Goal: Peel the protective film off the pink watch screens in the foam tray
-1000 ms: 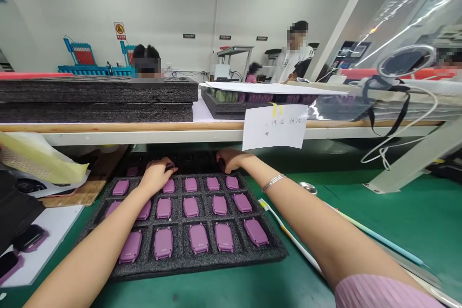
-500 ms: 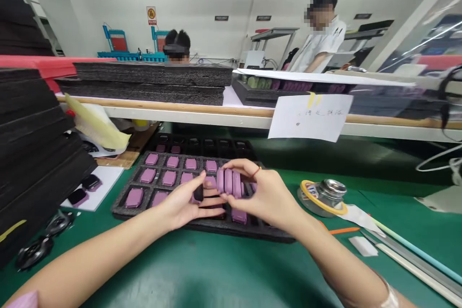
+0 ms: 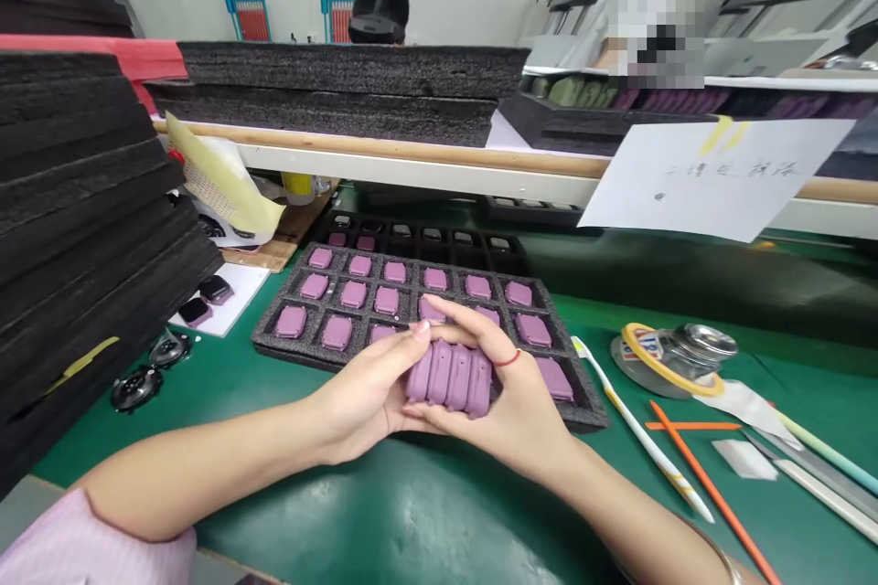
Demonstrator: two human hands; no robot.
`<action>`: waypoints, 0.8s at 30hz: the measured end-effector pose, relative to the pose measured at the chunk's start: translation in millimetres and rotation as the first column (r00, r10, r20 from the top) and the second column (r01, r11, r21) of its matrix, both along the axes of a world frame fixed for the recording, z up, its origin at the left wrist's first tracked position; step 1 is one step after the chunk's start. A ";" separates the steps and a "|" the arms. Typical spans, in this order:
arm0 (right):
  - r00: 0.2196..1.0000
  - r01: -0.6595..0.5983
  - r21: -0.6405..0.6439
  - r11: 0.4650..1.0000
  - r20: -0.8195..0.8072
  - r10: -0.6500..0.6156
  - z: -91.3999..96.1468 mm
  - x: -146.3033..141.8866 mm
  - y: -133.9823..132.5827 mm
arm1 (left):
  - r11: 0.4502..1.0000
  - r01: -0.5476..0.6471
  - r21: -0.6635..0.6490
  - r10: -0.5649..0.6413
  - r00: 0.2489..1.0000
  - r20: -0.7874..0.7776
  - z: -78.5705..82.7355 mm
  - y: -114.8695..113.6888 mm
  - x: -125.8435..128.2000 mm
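A row of several purple watch cases (image 3: 449, 377) stands side by side between my two hands, just above the front of a black foam tray. My right hand (image 3: 518, 393) grips the row from the right, fingers over the top and thumb along the lower edge. On the other side my left hand (image 3: 374, 384) closes on the row's left end, its thumb on top; its other fingers are partly hidden behind the cases. Purple cases such as this one (image 3: 353, 294) sit in the compartments of the foam tray (image 3: 274, 349). My hands cover part of its front row.
Tall black foam stacks (image 3: 82, 228) rise at the left, near round dark parts (image 3: 137, 387). At right lie a toothbrush (image 3: 645, 434), orange sticks (image 3: 713, 489) and a glass jar (image 3: 676, 356) with yellow tape. A shelf (image 3: 412, 166) crosses behind; people are beyond it.
My left hand has come in against the row of cases, where its fingers were spread beside it. The row has turned and moved lower. The camera view has shifted.
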State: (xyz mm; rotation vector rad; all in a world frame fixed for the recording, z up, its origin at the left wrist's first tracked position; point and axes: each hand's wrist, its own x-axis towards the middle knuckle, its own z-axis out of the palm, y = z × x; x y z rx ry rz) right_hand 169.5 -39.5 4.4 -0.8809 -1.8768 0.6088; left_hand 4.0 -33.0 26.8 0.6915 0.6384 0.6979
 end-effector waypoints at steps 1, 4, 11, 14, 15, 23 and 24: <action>1.000 -0.017 0.003 1.000 -0.012 0.017 0.4 1.0 -0.8 | 1.000 0.014 0.008 -0.014 1.000 0.015 -0.1 -0.2 -1.0; 0.998 -0.031 0.018 0.999 -0.055 0.032 2.8 4.0 -1.7 | 0.998 0.048 0.049 -0.051 0.997 0.052 -0.6 1.5 -2.1; 0.992 -0.060 -0.028 0.998 -0.112 0.057 1.3 4.8 -0.3 | 0.922 0.228 0.315 -0.206 0.973 -0.101 -3.1 7.5 -2.2; 0.995 -0.059 -0.001 0.998 -0.078 0.059 -0.1 5.8 0.2 | 0.910 0.232 0.344 -0.180 0.968 -0.175 -2.4 8.0 -2.6; 0.995 -0.062 0.002 0.998 -0.075 0.062 -0.4 6.2 0.3 | 0.909 0.235 0.345 -0.179 0.966 -0.187 -2.1 8.0 -2.7; 0.994 -0.084 0.021 0.996 -0.061 0.085 -2.3 8.2 2.1 | 0.897 0.269 0.350 -0.192 0.952 -0.239 -1.5 11.4 -3.1; 0.994 -0.092 0.025 0.995 -0.061 0.093 -2.7 8.5 2.5 | 0.897 0.267 0.352 -0.191 0.952 -0.238 -1.7 11.9 -3.2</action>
